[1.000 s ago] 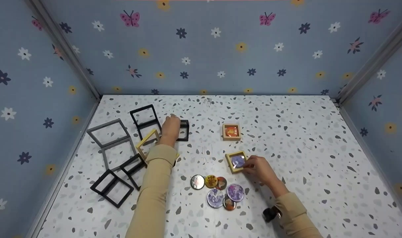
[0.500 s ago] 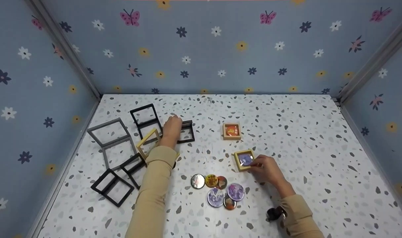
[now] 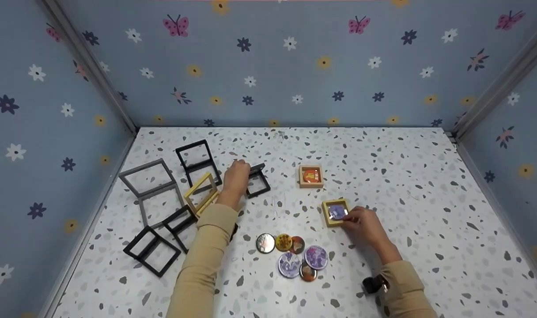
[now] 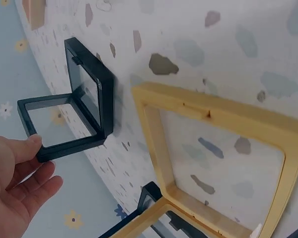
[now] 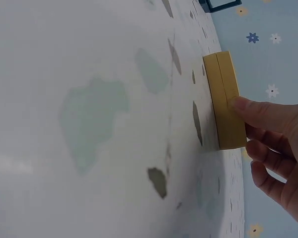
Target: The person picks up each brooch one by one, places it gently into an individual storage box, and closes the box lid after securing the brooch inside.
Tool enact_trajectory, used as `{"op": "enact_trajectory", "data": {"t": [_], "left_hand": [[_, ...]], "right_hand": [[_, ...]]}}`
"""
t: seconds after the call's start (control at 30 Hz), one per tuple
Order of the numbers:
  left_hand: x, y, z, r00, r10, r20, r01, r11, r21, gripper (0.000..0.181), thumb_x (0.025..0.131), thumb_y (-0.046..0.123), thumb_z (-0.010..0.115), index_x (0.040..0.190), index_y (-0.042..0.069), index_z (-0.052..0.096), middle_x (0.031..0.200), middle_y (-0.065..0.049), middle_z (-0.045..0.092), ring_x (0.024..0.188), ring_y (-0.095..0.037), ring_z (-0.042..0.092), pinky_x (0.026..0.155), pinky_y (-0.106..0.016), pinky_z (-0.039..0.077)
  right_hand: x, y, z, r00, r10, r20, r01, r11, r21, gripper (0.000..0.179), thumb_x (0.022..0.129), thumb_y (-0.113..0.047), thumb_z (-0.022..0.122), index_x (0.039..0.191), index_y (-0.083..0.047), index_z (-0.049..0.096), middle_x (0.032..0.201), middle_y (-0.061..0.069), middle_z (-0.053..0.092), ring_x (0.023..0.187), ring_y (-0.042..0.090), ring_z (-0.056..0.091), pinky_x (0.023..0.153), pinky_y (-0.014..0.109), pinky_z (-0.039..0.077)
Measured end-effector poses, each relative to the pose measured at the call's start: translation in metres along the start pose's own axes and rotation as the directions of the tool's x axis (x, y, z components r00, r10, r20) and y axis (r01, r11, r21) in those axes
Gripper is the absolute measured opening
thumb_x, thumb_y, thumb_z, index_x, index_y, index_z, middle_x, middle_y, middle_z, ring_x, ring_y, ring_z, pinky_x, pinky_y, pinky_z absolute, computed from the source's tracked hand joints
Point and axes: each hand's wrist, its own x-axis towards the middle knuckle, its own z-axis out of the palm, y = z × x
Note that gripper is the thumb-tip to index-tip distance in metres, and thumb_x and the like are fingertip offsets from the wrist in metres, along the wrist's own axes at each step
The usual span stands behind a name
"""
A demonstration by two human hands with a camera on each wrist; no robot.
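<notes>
Pinches raised leaf of black case [image 4: 105,106] with left hand [image 3: 236,179], thumb and fingertips close together on its edge; has other leaf down on speckled table [image 3: 405,185], hinged open. Grips yellow box [image 5: 224,109] at its near right corner with right hand [image 3: 363,223], thumb against the side, other fingers curled by the edge; keeps box closed and low over table, right of centre, contact hard to tell. Shows purple disc [image 3: 336,212] through its window. Beyond it, tan box [image 3: 311,186] with orange disc [image 3: 311,175] inside. Nearer the person, bunched and partly overlapping: silvery badge [image 3: 265,243], yellow badge [image 3: 284,242], two orange badges [image 3: 308,272], two purple badges [image 3: 289,265]. Left of left hand: yellow frame [image 4: 228,111] standing open, just beside left forearm; three black frames [image 3: 199,165] and gray frame [image 3: 157,191], also opened out. Tan sleeves [image 3: 200,260] on both arms, black gadget [image 3: 372,285] at right cuff. Flowered wall [image 3: 268,53] behind table.
</notes>
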Motion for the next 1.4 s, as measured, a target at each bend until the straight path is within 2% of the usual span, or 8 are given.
{"op": "enact_trajectory", "data": {"t": [0.13, 0.3, 0.4, 0.6, 0.83, 1.07, 1.27, 1.4], "left_hand": [[-0.007, 0.004, 0.001, 1.000, -0.003, -0.016, 0.002, 1.000, -0.024, 0.013, 0.081, -0.008, 0.057, 0.091, -0.003, 0.063, 0.088, -0.014, 0.058, 0.086, -0.026, 0.056, 0.072, -0.035, 0.049], [-0.015, 0.008, 0.006, 0.996, 0.006, -0.089, -0.013, 0.997, -0.075, 0.013, 0.084, -0.006, 0.052, 0.085, -0.003, 0.064, 0.083, -0.014, 0.058, 0.082, -0.025, 0.058, 0.068, -0.034, 0.049], [-0.020, 0.009, 0.005, 0.994, 0.006, -0.109, -0.018, 0.994, -0.111, 0.012, 0.085, -0.002, 0.053, 0.083, -0.003, 0.064, 0.080, -0.013, 0.058, 0.079, -0.025, 0.058, 0.066, -0.034, 0.049], [-0.030, 0.012, 0.004, 0.995, -0.013, -0.100, -0.004, 0.985, -0.170, 0.009, 0.085, 0.004, 0.057, 0.084, -0.002, 0.065, 0.080, -0.011, 0.057, 0.079, -0.025, 0.058, 0.067, -0.035, 0.048], [-0.041, 0.017, 0.006, 0.995, -0.021, -0.094, -0.001, 0.975, -0.223, 0.009, 0.083, 0.006, 0.060, 0.087, 0.001, 0.066, 0.079, -0.009, 0.057, 0.078, -0.023, 0.057, 0.068, -0.035, 0.047], [-0.053, 0.024, 0.006, 0.989, 0.005, -0.147, -0.047, 0.959, -0.280, 0.007, 0.082, 0.005, 0.062, 0.083, 0.001, 0.067, 0.076, -0.008, 0.056, 0.073, -0.022, 0.056, 0.065, -0.034, 0.047], [-0.061, 0.030, 0.006, 0.989, 0.012, -0.150, -0.059, 0.948, -0.312, 0.007, 0.082, 0.007, 0.062, 0.084, 0.003, 0.067, 0.076, -0.006, 0.056, 0.071, -0.021, 0.055, 0.065, -0.034, 0.046], [-0.066, 0.034, 0.007, 0.989, 0.027, -0.144, -0.073, 0.943, -0.324, 0.007, 0.082, 0.007, 0.061, 0.085, 0.003, 0.067, 0.077, -0.007, 0.056, 0.074, -0.022, 0.056, 0.067, -0.034, 0.046]], "right_hand": [[0.001, 0.004, -0.003, 1.000, 0.024, 0.006, -0.024, 1.000, 0.013, 0.009, 0.071, -0.007, 0.072, 0.080, -0.006, 0.071, 0.076, 0.000, 0.058, 0.069, 0.013, 0.051, 0.060, 0.028, 0.042], [0.003, 0.005, -0.007, 0.999, 0.049, 0.013, -0.049, 0.999, 0.024, 0.009, 0.072, -0.008, 0.071, 0.081, -0.006, 0.070, 0.076, 0.000, 0.057, 0.069, 0.014, 0.051, 0.060, 0.027, 0.042], [0.005, 0.005, -0.009, 0.998, 0.062, 0.014, -0.062, 0.998, 0.031, 0.009, 0.073, -0.008, 0.071, 0.082, -0.006, 0.070, 0.076, 0.000, 0.057, 0.069, 0.015, 0.051, 0.058, 0.026, 0.041], [0.009, 0.009, -0.012, 0.998, 0.067, 0.002, -0.067, 0.998, 0.015, 0.008, 0.074, -0.008, 0.070, 0.082, -0.006, 0.071, 0.075, 0.001, 0.058, 0.067, 0.015, 0.050, 0.056, 0.027, 0.040], [0.018, 0.014, -0.015, 0.990, 0.139, 0.027, -0.139, 0.990, 0.006, 0.009, 0.076, -0.010, 0.069, 0.085, -0.007, 0.071, 0.078, 0.002, 0.057, 0.070, 0.016, 0.050, 0.059, 0.029, 0.039], [0.028, 0.017, -0.018, 0.994, 0.108, 0.016, -0.108, 0.994, 0.011, 0.011, 0.075, -0.008, 0.070, 0.085, -0.004, 0.071, 0.080, 0.005, 0.059, 0.071, 0.018, 0.052, 0.061, 0.029, 0.041], [0.036, 0.018, -0.019, 0.976, 0.212, 0.046, -0.214, 0.976, 0.038, 0.013, 0.077, -0.010, 0.067, 0.089, -0.007, 0.070, 0.085, 0.006, 0.058, 0.077, 0.020, 0.051, 0.064, 0.031, 0.040], [0.041, 0.019, -0.019, 0.974, 0.222, 0.042, -0.224, 0.974, 0.031, 0.013, 0.078, -0.011, 0.067, 0.090, -0.006, 0.070, 0.086, 0.007, 0.057, 0.077, 0.021, 0.050, 0.064, 0.031, 0.040]]}}
